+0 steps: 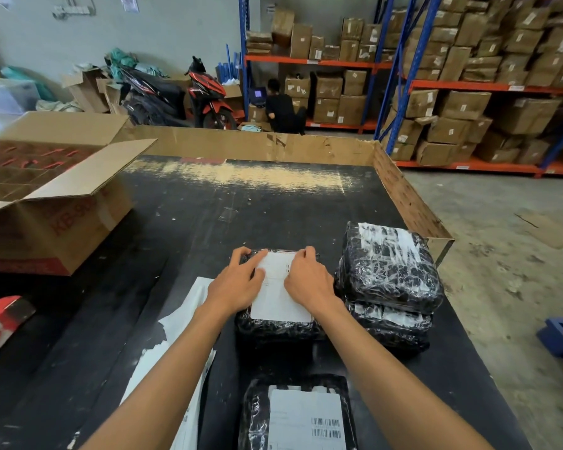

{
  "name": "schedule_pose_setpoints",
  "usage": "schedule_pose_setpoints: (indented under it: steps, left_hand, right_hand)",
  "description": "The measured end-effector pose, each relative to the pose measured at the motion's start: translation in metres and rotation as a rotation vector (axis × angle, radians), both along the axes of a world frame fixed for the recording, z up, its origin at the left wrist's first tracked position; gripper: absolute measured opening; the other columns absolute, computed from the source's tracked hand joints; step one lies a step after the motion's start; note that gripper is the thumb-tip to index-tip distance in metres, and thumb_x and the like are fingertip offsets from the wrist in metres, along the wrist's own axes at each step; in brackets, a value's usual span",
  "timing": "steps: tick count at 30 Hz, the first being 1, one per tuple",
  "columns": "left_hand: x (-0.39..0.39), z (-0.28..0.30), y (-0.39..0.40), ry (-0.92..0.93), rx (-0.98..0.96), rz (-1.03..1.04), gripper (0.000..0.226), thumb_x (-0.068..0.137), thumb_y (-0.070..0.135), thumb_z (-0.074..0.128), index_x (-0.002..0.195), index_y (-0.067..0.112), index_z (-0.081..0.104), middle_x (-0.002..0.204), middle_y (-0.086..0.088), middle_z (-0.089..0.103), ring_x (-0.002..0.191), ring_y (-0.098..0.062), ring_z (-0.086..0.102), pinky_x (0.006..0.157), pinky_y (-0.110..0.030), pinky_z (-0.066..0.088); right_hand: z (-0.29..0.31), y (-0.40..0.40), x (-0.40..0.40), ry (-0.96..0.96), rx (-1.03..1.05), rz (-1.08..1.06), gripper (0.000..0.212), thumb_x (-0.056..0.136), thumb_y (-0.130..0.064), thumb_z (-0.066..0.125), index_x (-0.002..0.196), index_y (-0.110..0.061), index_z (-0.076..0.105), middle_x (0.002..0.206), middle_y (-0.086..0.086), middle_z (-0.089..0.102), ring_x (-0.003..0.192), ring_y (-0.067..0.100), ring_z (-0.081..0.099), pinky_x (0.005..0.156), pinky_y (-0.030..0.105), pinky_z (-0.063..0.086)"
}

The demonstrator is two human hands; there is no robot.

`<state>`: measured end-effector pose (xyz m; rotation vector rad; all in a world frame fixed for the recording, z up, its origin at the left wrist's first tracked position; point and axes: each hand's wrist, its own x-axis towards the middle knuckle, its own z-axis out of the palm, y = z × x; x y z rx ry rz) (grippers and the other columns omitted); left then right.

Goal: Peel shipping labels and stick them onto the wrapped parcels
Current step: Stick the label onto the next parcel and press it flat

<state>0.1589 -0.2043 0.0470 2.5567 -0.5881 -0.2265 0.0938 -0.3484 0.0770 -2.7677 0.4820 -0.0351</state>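
A black wrapped parcel (pixel 273 328) lies in the middle of the dark table (pixel 208 216). A white shipping label (pixel 278 300) lies on its top. My left hand (pixel 238 280) presses on the label's left side, fingers spread toward the far edge. My right hand (pixel 307 280) presses on the label's right side, its fingertips bent at the far edge. Another wrapped parcel (pixel 257 414) with a barcoded label (pixel 306 420) lies nearest to me. To the right stands a stack of wrapped parcels (pixel 390 280), the top one bearing a label under wrap.
White label backing sheets (pixel 179 326) lie left of my forearm. An open cardboard box (pixel 62 203) stands at the table's left. A cardboard wall (pixel 257 146) lines the far and right edges. Behind are shelves of cartons, a motorbike (pixel 208 95) and a crouching person (pixel 283 108).
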Motion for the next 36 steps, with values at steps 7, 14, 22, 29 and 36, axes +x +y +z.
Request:
schedule_pose_setpoints:
  steps: [7,14,22,29,36]
  left_hand:
    - [-0.001,-0.002,0.0,0.029,-0.041,-0.019,0.05,0.101,0.052,0.024,0.15,0.046,0.024,0.155,0.013,0.014,0.125,-0.025,0.051,0.097,-0.044,0.045]
    - [-0.003,0.002,0.042,0.418,-0.289,-0.282,0.08,0.084,0.049,0.068,0.15,0.049,0.023,0.16,0.025,-0.013,0.142,0.001,0.009,0.116,-0.029,0.021]
    - [-0.002,0.001,0.047,0.514,-0.338,-0.335,0.094,0.078,0.04,0.078,0.149,0.054,0.019,0.158,0.026,-0.02,0.146,-0.004,0.009,0.118,-0.033,0.023]
    - [-0.006,0.003,0.044,0.558,-0.387,-0.268,0.076,0.088,0.042,0.069,0.147,0.055,0.024,0.158,0.03,-0.014,0.149,-0.007,0.008,0.122,-0.041,0.018]
    - [-0.024,-0.01,0.009,0.265,-0.526,-0.043,0.042,0.097,0.037,0.057,0.137,0.036,0.042,0.161,0.015,0.005,0.142,-0.001,0.017,0.109,-0.023,0.021]
  right_hand:
    - [-0.006,-0.001,-0.002,-0.028,0.077,-0.019,0.048,0.095,-0.004,0.043,0.142,0.001,0.038,0.155,0.017,0.026,0.125,0.041,0.05,0.086,0.042,0.043]
    - [-0.015,-0.021,-0.04,-0.012,0.423,0.199,0.083,0.091,-0.038,0.07,0.157,-0.016,0.025,0.168,0.003,0.005,0.153,0.029,0.01,0.122,0.045,0.024]
    - [-0.012,-0.034,-0.068,-0.058,0.627,0.28,0.061,0.095,-0.008,0.063,0.145,-0.026,0.034,0.132,-0.002,0.039,0.114,0.013,0.044,0.088,0.012,0.041]
    - [-0.014,-0.029,-0.069,-0.045,0.684,0.343,0.056,0.093,0.002,0.052,0.136,-0.028,0.035,0.131,-0.007,0.033,0.124,0.012,0.033,0.1,0.028,0.036]
    - [-0.032,0.002,-0.043,-0.378,0.376,0.028,0.041,0.093,-0.015,0.064,0.13,-0.022,0.048,0.128,-0.006,0.045,0.119,0.016,0.038,0.1,0.03,0.032]
